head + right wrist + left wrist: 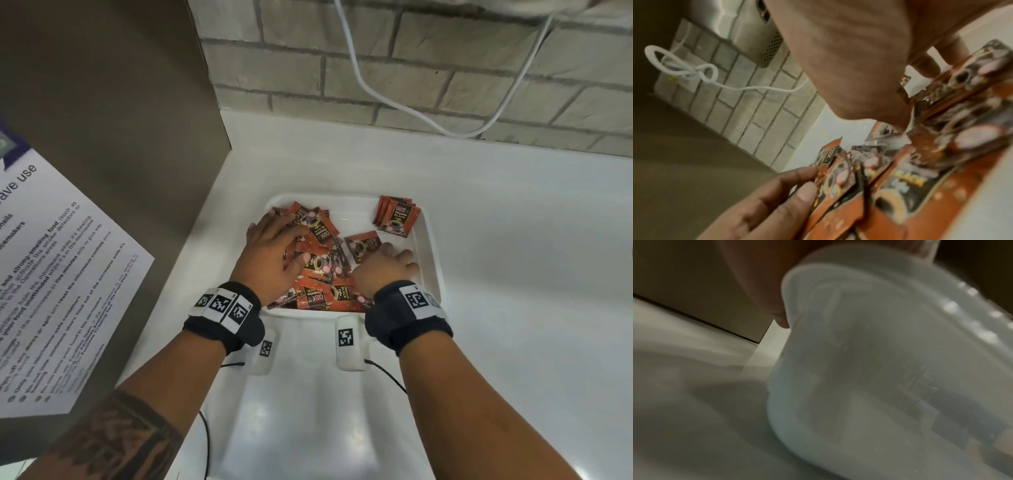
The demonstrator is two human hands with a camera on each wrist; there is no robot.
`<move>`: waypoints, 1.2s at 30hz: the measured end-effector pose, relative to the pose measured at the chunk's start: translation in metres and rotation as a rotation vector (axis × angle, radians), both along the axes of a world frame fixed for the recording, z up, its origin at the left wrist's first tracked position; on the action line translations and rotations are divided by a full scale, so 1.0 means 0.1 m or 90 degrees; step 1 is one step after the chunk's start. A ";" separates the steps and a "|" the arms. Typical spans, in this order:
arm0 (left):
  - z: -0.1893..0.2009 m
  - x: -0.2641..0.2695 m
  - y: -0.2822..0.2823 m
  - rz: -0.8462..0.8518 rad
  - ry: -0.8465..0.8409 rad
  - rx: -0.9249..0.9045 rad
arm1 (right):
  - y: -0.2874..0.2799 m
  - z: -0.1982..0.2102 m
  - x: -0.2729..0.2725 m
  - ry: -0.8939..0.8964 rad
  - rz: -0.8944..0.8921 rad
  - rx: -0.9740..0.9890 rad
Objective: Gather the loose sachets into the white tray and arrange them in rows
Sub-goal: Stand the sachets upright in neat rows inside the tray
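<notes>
A white tray (352, 219) sits on the white counter and holds a loose pile of orange-brown coffee sachets (322, 274). A small neat stack of sachets (397, 216) lies in its far right corner. My left hand (281, 236) rests flat on the left of the pile with its fingers spread. My right hand (394, 260) is in the right half of the tray, fingers curled down beside a tilted sachet (363, 245). In the right wrist view its thumb and fingers (925, 65) pinch a sachet (906, 97), and the left fingers (777, 194) touch the pile's edge. The blurred left wrist view shows only the tray wall (859, 353).
A brown panel with a printed notice (51, 274) stands close on the left. The brick wall (445, 68) behind carries a hanging white cable (376, 92). A metal appliance (756, 32) hangs on the wall. Bare counter (513, 274) extends to the right.
</notes>
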State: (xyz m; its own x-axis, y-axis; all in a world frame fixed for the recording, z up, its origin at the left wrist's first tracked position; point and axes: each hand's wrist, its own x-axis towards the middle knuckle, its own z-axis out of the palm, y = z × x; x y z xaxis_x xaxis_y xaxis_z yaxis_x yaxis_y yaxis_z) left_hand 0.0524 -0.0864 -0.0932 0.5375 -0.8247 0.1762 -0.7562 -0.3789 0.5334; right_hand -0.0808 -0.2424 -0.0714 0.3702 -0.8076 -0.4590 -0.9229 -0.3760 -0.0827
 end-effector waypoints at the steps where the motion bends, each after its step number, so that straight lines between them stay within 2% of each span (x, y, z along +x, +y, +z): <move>1: 0.01 0.00 -0.01 0.002 -0.005 0.006 | 0.02 0.01 0.03 -0.013 -0.019 -0.004; 7: 0.07 -0.04 -0.02 -0.005 -0.006 -0.012 | 0.05 0.06 0.13 -0.216 -0.110 0.107; 10: 0.08 -0.04 -0.02 -0.005 -0.025 -0.031 | 0.07 0.04 0.15 -0.313 -0.090 0.177; 13: 0.09 -0.05 -0.03 -0.011 -0.037 -0.033 | 0.00 0.09 0.08 -0.323 -0.037 0.161; 15: 0.09 -0.05 -0.03 -0.010 -0.031 -0.041 | -0.09 0.09 0.05 -0.276 -0.017 0.136; 19: 0.05 -0.05 -0.03 -0.012 -0.026 -0.060 | -0.21 0.12 0.13 -0.213 -0.097 0.091; 21: 0.04 -0.05 -0.03 -0.013 -0.023 -0.057 | -0.19 0.16 0.20 -0.166 -0.086 0.085; 27: 0.04 -0.06 -0.05 -0.021 -0.015 -0.060 | -0.11 0.12 0.39 -0.140 -0.060 0.099; 29: 0.05 -0.05 -0.05 -0.024 -0.015 -0.066 | -0.08 0.14 0.38 -0.165 -0.058 0.115; 32: 0.05 -0.05 -0.05 -0.029 -0.021 -0.078 | -0.08 0.14 0.43 -0.253 -0.095 0.119; 36: 0.06 -0.03 -0.05 -0.028 0.006 -0.071 | -0.11 0.16 0.44 -0.373 -0.145 0.185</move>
State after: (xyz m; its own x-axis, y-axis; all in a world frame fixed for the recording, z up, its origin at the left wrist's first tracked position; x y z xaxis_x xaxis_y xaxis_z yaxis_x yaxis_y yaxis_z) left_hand 0.0489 -0.0916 -0.0875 0.5027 -0.8234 0.2630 -0.7659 -0.2832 0.5773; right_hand -0.0366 -0.2538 -0.0552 0.4588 -0.7695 -0.4442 -0.7488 -0.0657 -0.6596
